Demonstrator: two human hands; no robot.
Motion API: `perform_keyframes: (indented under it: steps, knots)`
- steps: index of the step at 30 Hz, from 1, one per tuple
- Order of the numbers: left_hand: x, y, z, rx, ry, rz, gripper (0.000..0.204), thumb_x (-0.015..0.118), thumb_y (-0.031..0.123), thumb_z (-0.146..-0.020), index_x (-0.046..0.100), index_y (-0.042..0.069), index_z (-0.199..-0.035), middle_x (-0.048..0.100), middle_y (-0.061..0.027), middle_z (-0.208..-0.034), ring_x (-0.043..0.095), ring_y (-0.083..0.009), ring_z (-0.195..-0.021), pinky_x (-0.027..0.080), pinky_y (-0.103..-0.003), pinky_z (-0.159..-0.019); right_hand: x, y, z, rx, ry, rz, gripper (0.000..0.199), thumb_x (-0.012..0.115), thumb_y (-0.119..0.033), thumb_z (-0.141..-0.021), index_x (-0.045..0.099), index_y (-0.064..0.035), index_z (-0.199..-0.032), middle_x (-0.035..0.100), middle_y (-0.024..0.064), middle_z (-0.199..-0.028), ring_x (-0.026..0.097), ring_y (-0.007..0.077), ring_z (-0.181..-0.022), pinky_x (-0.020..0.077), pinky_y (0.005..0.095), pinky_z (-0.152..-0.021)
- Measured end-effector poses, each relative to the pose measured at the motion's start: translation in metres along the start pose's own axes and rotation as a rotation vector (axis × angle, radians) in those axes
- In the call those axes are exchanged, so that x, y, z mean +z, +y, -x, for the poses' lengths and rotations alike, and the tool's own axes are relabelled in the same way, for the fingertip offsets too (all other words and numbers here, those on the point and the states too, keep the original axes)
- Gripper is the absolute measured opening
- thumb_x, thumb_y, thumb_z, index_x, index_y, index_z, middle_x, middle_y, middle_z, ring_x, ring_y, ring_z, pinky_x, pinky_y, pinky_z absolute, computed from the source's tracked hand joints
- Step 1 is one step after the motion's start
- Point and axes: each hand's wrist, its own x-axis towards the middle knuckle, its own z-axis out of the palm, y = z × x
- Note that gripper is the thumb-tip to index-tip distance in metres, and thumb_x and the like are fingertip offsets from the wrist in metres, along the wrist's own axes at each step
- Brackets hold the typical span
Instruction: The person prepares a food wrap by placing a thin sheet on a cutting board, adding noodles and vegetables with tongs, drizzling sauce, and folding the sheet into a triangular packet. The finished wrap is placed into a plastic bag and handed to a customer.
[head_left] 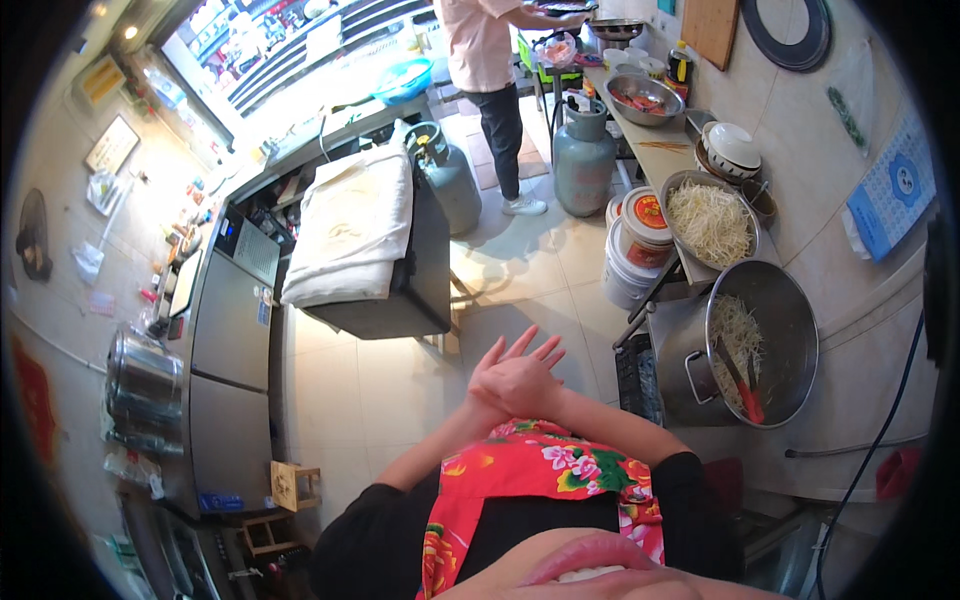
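Both of my hands are raised together in front of my red flowered apron [550, 470], one across the other. My left hand [518, 350] points away from me with its fingers stretched and spread, and nothing shows in it. Across its base lies my right hand [525, 386], its fingers folded over the left hand near the wrist. Part of the left hand is hidden beneath it. No tool or food is in either hand. To the right stands a deep steel pot [690, 365] holding bean sprouts [735, 330] and red-handled tongs [750, 400], apart from my hands.
A dark cabinet [425, 285] draped with white cloth [350, 225] stands ahead left. Gas cylinders [583, 160] and stacked buckets [640, 235] stand on the floor. Along the right are a bowl of sprouts [712, 220] and a steel basin [645, 98]. Another person [490, 90] stands at the far end.
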Motion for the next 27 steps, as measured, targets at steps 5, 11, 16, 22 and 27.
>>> perform_keyframes:
  steps: [5, 11, 16, 22, 27]
  knots:
    - [-0.019, -0.013, 0.003, 0.078, 0.031, 0.186, 0.060, 0.032, 0.050, -0.103, 0.028, 0.017, -0.153, 0.044, -0.0168, -0.145, 0.037, -0.0365, -0.138, 0.030, -0.060, -0.112, 0.011, -0.002, -0.001, 0.245, 0.018, -0.006, 0.023, 0.061, -0.026, -0.093, 0.060, -0.0055, -0.084, 0.063, 0.0111, -0.075, 0.063, 0.0314, -0.070, 0.0476, 0.0421, -0.064]
    - [-0.017, -0.021, -0.003, 0.138, -0.142, 0.348, 0.054, 0.039, 0.047, -0.103, 0.041, 0.011, -0.143, 0.050, -0.0138, -0.137, 0.047, -0.0351, -0.128, 0.026, -0.057, -0.116, -0.011, -0.006, -0.049, 0.308, 0.358, -0.465, 0.028, 0.058, -0.029, -0.098, 0.056, -0.0035, -0.086, 0.057, 0.0066, -0.066, 0.058, 0.0218, -0.062, 0.0418, 0.0392, -0.058]
    - [0.014, -0.029, 0.000, 0.060, -0.101, 0.155, 0.039, 0.039, 0.033, -0.104, 0.059, 0.000, -0.110, 0.060, -0.0181, -0.113, 0.048, -0.0364, -0.124, 0.028, -0.056, -0.116, -0.026, -0.017, -0.094, 0.361, 0.364, -1.132, 0.025, 0.057, -0.024, -0.100, 0.058, -0.0042, -0.085, 0.048, -0.0024, -0.067, 0.041, 0.0043, -0.064, 0.0375, 0.0263, -0.059]
    - [0.029, -0.041, 0.012, -0.058, -0.065, 0.118, 0.039, 0.031, 0.036, -0.107, 0.053, 0.006, -0.120, 0.052, -0.0151, -0.131, 0.034, -0.0317, -0.140, 0.021, -0.048, -0.120, -0.011, -0.041, -0.105, 0.401, 0.006, -1.094, 0.024, 0.056, -0.027, -0.100, 0.063, -0.0063, -0.089, 0.051, -0.0032, -0.070, 0.044, 0.0058, -0.066, 0.0392, 0.0244, -0.063]
    - [0.021, -0.047, 0.016, 0.042, 0.362, 0.494, 0.043, 0.034, 0.039, -0.106, 0.045, 0.007, -0.133, 0.049, -0.0144, -0.139, 0.034, -0.0311, -0.141, 0.023, -0.049, -0.119, -0.004, -0.040, -0.081, 0.043, -0.039, -0.719, 0.028, 0.054, -0.026, -0.098, 0.056, -0.0023, -0.083, 0.062, 0.0179, -0.081, 0.058, 0.0400, -0.075, 0.0468, 0.0444, -0.068]
